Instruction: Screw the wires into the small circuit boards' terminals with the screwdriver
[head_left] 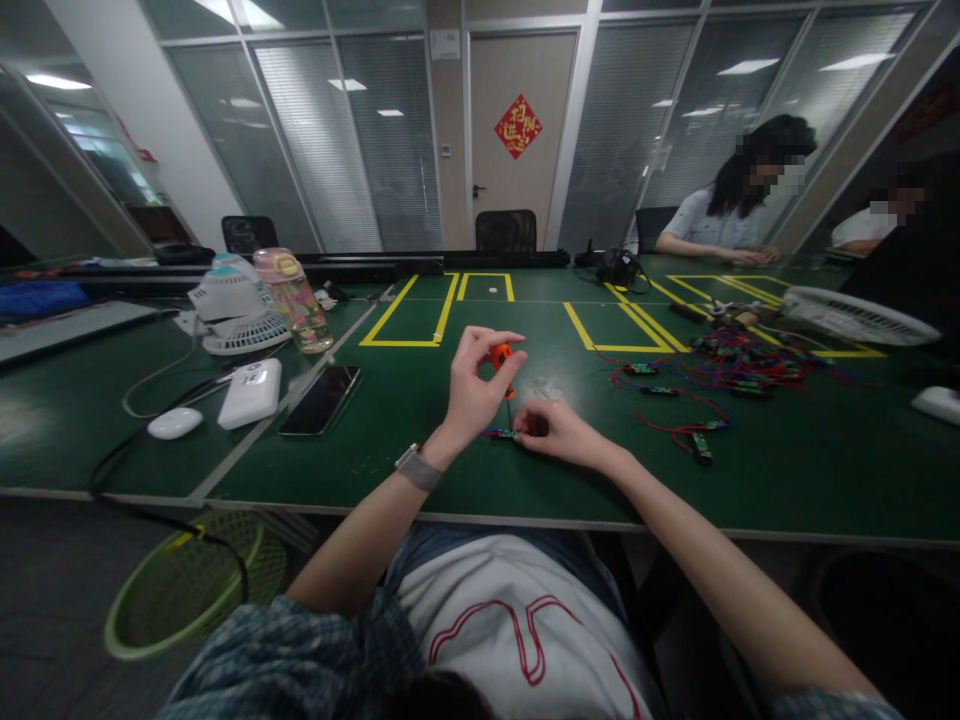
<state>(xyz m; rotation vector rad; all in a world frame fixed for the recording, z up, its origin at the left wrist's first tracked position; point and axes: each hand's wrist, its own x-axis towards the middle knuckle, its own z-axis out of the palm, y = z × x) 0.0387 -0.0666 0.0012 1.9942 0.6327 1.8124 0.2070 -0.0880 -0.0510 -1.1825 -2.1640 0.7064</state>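
Note:
My left hand (480,378) is closed around the orange handle of a small screwdriver (508,394), held upright. Its thin shaft points down to a small green circuit board (504,434) on the green table. My right hand (551,430) is closed low over the table and pinches the right end of that board; its fingers partly hide it. Blue and red bits of wire show at the board. Off to the right lie several similar circuit boards (702,446) with red and blue wires.
A heap of wired boards (739,360) lies at the right beside a white fan (859,315). To the left are a phone (321,400), a white power bank (251,393), a mouse (175,423), a bottle (294,300) and another fan (238,305). A person (724,215) sits across the table.

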